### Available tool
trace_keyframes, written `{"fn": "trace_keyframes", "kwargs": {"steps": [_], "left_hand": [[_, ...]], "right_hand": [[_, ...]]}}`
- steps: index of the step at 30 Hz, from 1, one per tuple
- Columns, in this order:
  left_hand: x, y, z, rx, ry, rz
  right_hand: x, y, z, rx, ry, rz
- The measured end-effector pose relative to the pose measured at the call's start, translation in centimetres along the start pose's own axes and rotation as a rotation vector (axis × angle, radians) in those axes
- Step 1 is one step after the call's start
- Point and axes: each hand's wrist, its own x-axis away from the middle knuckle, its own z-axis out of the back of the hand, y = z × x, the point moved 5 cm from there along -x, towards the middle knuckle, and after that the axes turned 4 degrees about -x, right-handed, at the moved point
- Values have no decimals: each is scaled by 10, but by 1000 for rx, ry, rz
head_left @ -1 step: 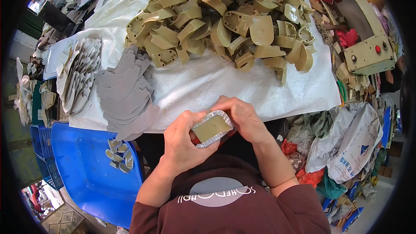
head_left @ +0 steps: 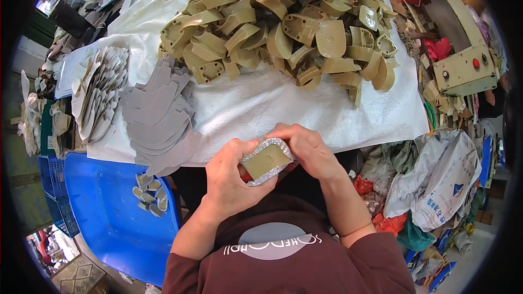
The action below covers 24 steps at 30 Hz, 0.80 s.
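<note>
I judge wrapping under way: left hand (head_left: pixel 231 177) and right hand (head_left: pixel 305 149) both grasp the olive-tan moulded plastic heel piece (head_left: pixel 265 161), pressing its silvery-grey cover sheet (head_left: pixel 275 142) around the edges, which next needs smoothing.

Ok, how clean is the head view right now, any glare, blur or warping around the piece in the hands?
Head view: even light, olive piece sharp between left hand and right hand; slight sparkle on its silvery edge; fisheye bends the table's edges, corners black.

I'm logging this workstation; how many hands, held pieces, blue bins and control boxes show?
Hands: 2, the left hand and right hand
Olive piece held in both: 1
Blue bin: 1
Control box: 1
Total: 5
</note>
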Motion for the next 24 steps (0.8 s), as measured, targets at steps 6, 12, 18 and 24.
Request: {"fn": "trace_keyframes", "kwargs": {"steps": [6, 12, 18, 24], "left_hand": [[3, 10, -11, -224, 174, -76], [3, 7, -9, -289, 255, -104], [6, 2, 1, -292, 314, -156], [47, -30, 50, -242, 382, -42]], "right_hand": [[8, -10, -6, 281, 137, 14], [6, 7, -21, -444, 131, -99], [15, 1, -35, 333, 199, 59], [-20, -5, -47, 352, -187, 281]]}}
